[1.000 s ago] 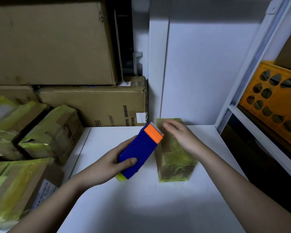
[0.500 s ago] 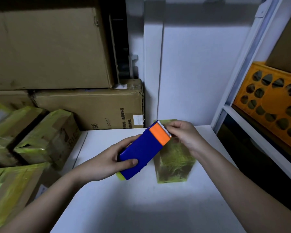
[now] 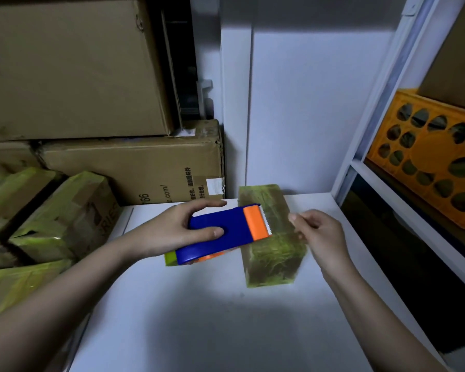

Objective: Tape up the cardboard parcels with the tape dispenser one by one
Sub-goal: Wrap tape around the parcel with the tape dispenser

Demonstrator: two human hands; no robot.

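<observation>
Gripping the tape dispenser (image 3: 223,232), your left hand (image 3: 169,232) hovers over the parcel (image 3: 274,253); your right hand (image 3: 320,232) pinches (seemingly clear tape).

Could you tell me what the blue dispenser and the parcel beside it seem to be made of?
The tape dispenser looks like smooth moulded plastic, blue with an orange head: even colour, soft sheen. The parcel seems cardboard, brown showing through glossy, wrinkled yellow-green tape.
</observation>
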